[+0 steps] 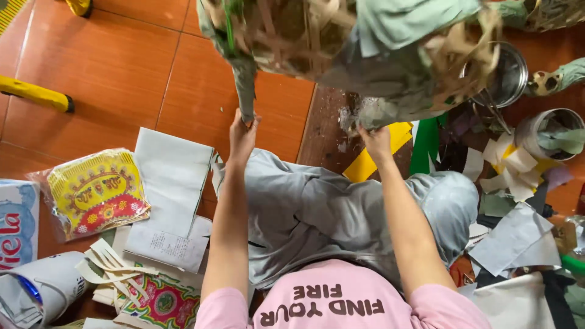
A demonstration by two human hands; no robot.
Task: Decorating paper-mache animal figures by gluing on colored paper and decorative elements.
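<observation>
While paper scraps (518, 167) crowd the floor, both hands' (242, 135) grip clamps the paper-covered frame's (365, 55) lower edge.

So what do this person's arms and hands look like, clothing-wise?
Both arms are bare from the upper arm down, with short pink sleeves at the shoulders. The left hand and right hand wear no gloves; no rings, watch or bracelets show.

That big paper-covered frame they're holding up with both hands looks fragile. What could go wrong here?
The left hand grips only a thin hanging strip of the paper-covered frame, which might tear off. The right hand presses a ragged, loose-looking patch of paper that could peel or flake. If the frame slips, it might land on the metal bowl or scatter the paper scraps beside the person's knee.
</observation>
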